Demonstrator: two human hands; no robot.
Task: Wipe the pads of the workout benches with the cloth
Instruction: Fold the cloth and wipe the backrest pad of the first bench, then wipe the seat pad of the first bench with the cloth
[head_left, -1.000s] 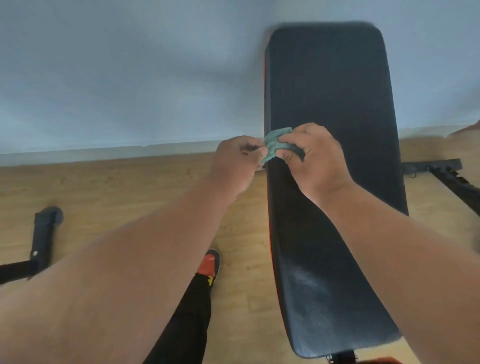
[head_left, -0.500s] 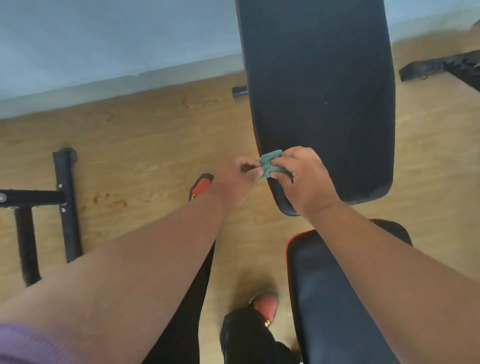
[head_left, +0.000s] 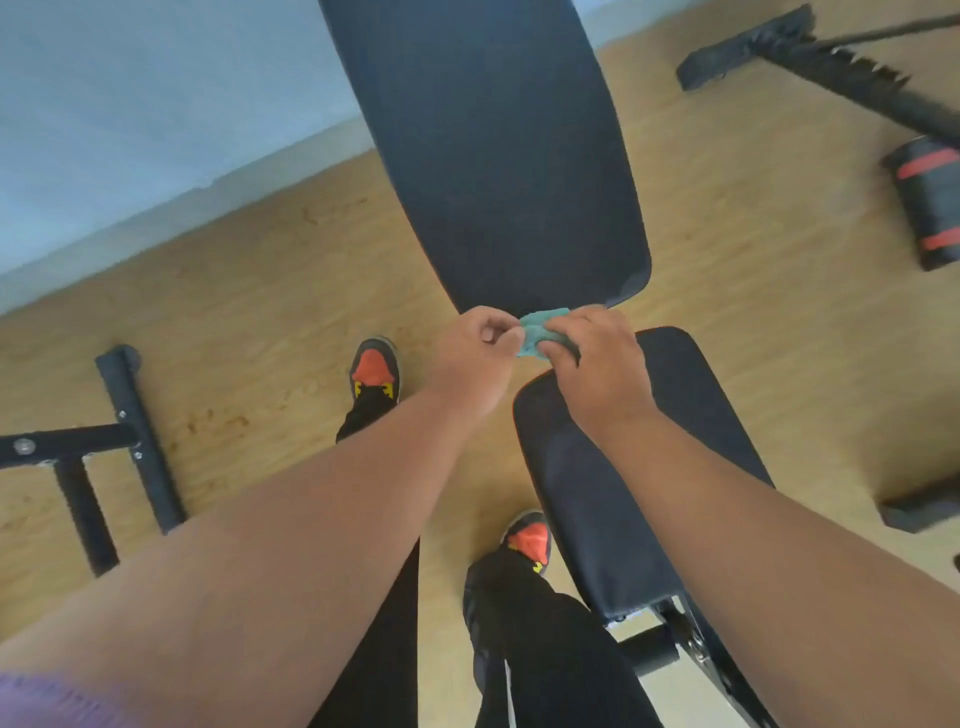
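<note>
Bunched teal cloth (head_left: 540, 332) pinched between left hand (head_left: 480, 351) and right hand (head_left: 597, 358), above bench pads (head_left: 509, 156).

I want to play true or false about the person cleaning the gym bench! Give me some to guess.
1. Both hands hold the cloth. True: the left hand and the right hand both pinch it.
2. The cloth is red. False: it is green.
3. The bench pads are black. True: the back pad and the seat pad are both black.
4. The cloth lies flat on the floor. False: it is bunched up between the hands.
5. The shoes have orange toes. True.
</note>
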